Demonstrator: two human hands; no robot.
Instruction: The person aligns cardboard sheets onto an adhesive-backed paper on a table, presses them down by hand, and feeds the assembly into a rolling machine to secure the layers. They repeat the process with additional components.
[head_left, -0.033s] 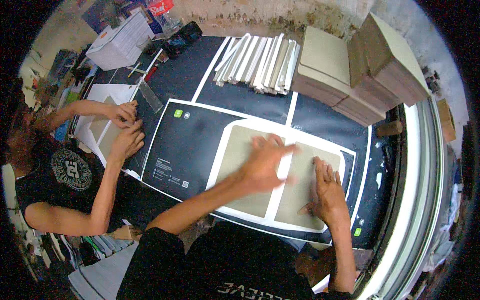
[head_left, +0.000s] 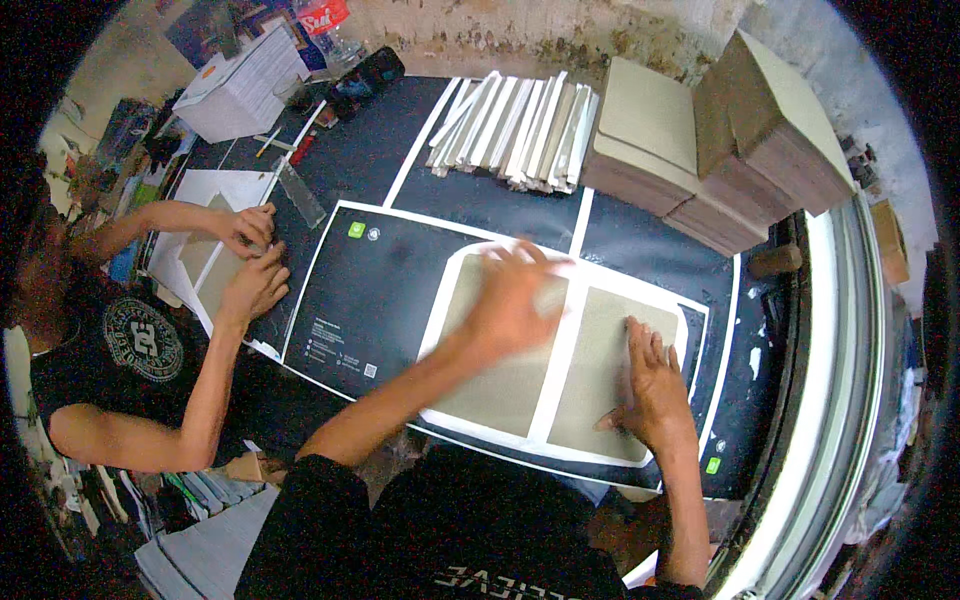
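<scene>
Two grey-beige boards with rounded outer corners lie side by side on white areas of a black printed sheet [head_left: 400,280], a narrow white gap between them. Over the upper part of the left board [head_left: 500,395] is my left hand [head_left: 515,300], blurred by motion, its fingers spread and nothing seen in it. Whether it touches the board I cannot tell. On the right-hand edge of the right board [head_left: 590,385] my right hand [head_left: 655,385] rests open, palm down with fingers stretched out. Part of that board is hidden under it.
Behind the sheet lie a pile of pale narrow strips [head_left: 515,130] and tall stacks of boards [head_left: 650,120]. A co-worker's hands [head_left: 255,265] handle a board and white sheet at left. A ruler [head_left: 300,195] and a paper stack [head_left: 240,85] lie beyond. A bright metal rail [head_left: 820,400] runs along the right.
My left hand has shifted up and slightly left, away from the gap between the boards. My right hand stays on the right board.
</scene>
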